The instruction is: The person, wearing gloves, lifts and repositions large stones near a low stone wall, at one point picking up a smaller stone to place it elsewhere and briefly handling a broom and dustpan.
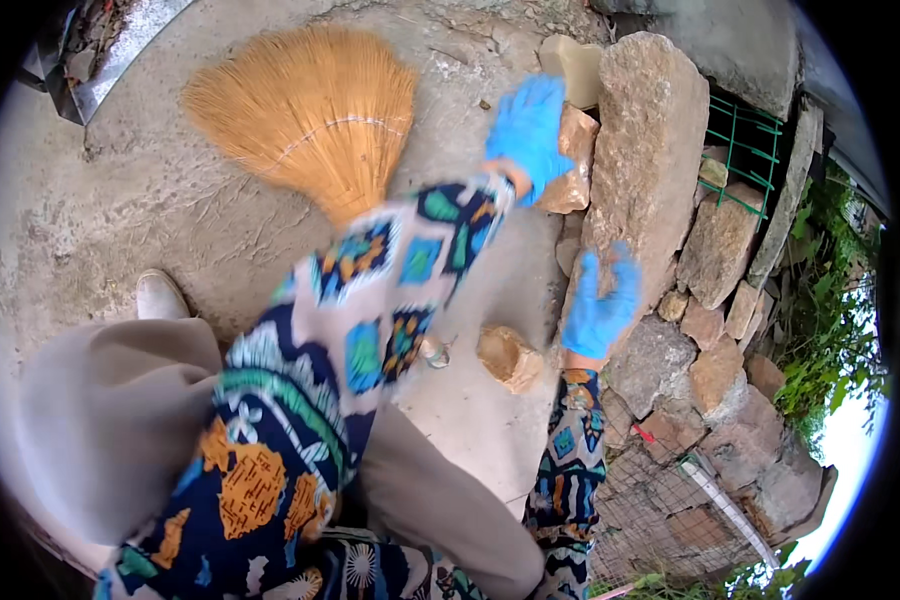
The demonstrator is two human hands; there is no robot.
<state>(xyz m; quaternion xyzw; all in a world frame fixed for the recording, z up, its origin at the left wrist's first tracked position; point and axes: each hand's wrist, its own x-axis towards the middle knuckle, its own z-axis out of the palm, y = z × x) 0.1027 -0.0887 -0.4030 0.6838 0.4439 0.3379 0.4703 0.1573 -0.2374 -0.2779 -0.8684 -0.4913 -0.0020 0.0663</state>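
Observation:
My left hand (528, 130), in a blue glove, reaches out with its fingers stretched and slightly blurred. It lies against the left side of a reddish-brown stone (572, 160) and partly covers it. My right hand (602, 310), also gloved in blue, is over the lower end of a long rough stone slab (645, 130). Its thumb and fingers are apart, and nothing shows between them; whether it touches the slab I cannot tell. A pale yellowish stone (572, 68) sits just beyond my left hand. Below and left of my right hand, a broken tan stone (509, 358) lies on the ground.
A straw broom (315, 105) lies on the concrete ground (80, 235) beyond my left forearm. On the right stands a stone wall (720, 375) with green wire mesh (745, 150) and leafy plants (830, 300). A metal container (100, 70) holds debris at the far left.

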